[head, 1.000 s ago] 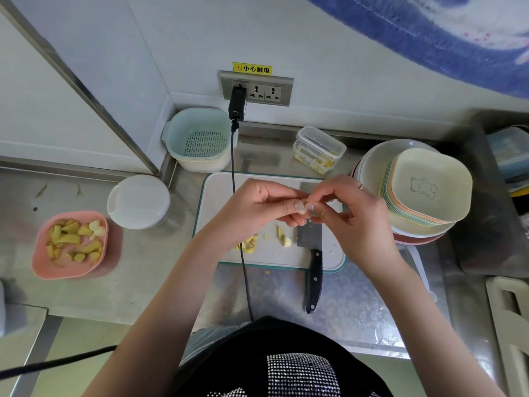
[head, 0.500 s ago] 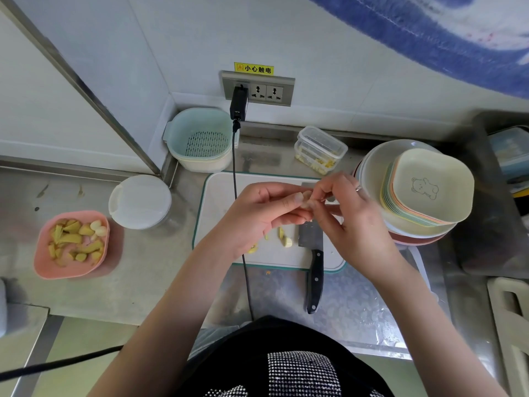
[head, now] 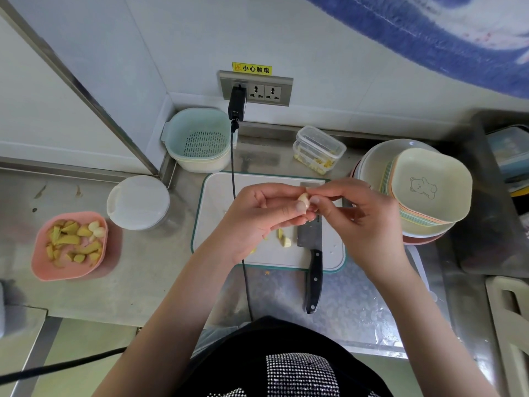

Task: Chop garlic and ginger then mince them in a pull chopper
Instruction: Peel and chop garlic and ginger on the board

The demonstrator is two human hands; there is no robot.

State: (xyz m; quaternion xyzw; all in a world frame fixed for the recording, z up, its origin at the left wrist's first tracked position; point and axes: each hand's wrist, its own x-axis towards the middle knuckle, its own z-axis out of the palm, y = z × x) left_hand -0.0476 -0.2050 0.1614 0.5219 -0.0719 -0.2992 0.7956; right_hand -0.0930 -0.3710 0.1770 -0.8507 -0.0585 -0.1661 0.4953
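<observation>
Both hands meet above the cutting board [head: 217, 202], pinching one garlic clove [head: 304, 199] between them: the left hand [head: 259, 217] cradles it with curled fingers, the right hand [head: 355, 213] nips its top with thumb and fingertips. Compared with a second ago, the pale clove shows more plainly between the fingertips, so peeling looks nearly done and chopping comes next. On the board lie a few cut pieces [head: 284, 240] beside the knife [head: 312, 253]. Left of the board sit the white pull chopper [head: 138, 202] and a pink bowl [head: 40, 253] of ginger chunks.
</observation>
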